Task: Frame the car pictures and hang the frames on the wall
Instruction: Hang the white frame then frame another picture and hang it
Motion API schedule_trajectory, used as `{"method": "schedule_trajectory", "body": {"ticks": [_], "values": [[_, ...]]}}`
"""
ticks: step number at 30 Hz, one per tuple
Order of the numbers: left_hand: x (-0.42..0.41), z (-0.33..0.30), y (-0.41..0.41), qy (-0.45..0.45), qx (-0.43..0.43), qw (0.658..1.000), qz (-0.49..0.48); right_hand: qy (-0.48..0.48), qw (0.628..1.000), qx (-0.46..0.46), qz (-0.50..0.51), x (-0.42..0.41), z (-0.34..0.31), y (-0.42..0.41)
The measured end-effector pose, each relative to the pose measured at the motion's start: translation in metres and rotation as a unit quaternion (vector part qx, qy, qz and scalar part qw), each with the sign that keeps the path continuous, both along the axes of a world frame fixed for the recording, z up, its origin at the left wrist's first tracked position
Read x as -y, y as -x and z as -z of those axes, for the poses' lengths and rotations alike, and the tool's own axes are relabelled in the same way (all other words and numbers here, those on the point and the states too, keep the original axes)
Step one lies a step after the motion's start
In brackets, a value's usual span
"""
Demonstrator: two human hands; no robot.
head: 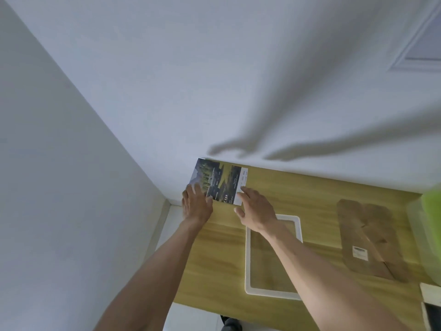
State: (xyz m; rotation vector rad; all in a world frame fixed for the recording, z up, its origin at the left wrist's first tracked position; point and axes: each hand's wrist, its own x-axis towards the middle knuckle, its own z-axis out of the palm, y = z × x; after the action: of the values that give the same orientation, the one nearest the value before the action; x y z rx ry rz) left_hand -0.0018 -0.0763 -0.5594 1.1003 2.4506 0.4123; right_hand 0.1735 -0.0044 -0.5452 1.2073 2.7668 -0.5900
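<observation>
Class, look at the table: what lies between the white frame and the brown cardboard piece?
Only bare wooden table separates the white frame from the brown cardboard, seen in the head view.

Both forearms bare to the frame edge; no sleeves visible. Left hand (196, 203) and right hand (256, 209): no gloves, rings, watch or wristbands observed.
</observation>
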Motion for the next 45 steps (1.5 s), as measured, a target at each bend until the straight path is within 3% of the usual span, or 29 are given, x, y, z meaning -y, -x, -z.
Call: {"method": "schedule_trajectory", "body": {"ticks": [7, 14, 23, 30, 34, 37, 40, 45], "values": [[-0.025, 0.018, 0.035, -0.018, 0.115, 0.988, -0.103, 0.043, 0.991, 0.123, -0.031, -0.003, 0.021, 0.042], [-0.026, 0.018, 0.048, -0.111, 0.187, 0.956, -0.199, 0.037, 0.993, 0.108, -0.02, -0.001, 0.032, 0.044], [-0.017, -0.022, 0.023, -0.202, 0.29, 0.902, -0.248, -0.092, 0.995, -0.029, 0.001, 0.012, 0.017, 0.06], [-0.003, -0.058, -0.005, -0.285, 0.338, 0.882, -0.162, -0.105, 0.981, -0.13, 0.1, 0.01, -0.024, 0.039], [0.004, -0.069, -0.025, -0.272, 0.31, 0.899, -0.15, -0.056, 0.955, -0.244, 0.158, 0.0, -0.043, 0.003], [0.007, -0.077, -0.044, -0.223, 0.285, 0.924, -0.125, 0.039, 0.922, -0.326, 0.207, 0.001, -0.061, -0.037], [0.009, -0.076, -0.063, -0.19, 0.278, 0.939, -0.068, 0.129, 0.899, -0.333, 0.252, 0.002, -0.07, -0.076], [0.022, -0.082, -0.121, -0.231, 0.303, 0.923, -0.053, 0.205, 0.858, -0.368, 0.294, 0.019, -0.067, -0.139]]}}
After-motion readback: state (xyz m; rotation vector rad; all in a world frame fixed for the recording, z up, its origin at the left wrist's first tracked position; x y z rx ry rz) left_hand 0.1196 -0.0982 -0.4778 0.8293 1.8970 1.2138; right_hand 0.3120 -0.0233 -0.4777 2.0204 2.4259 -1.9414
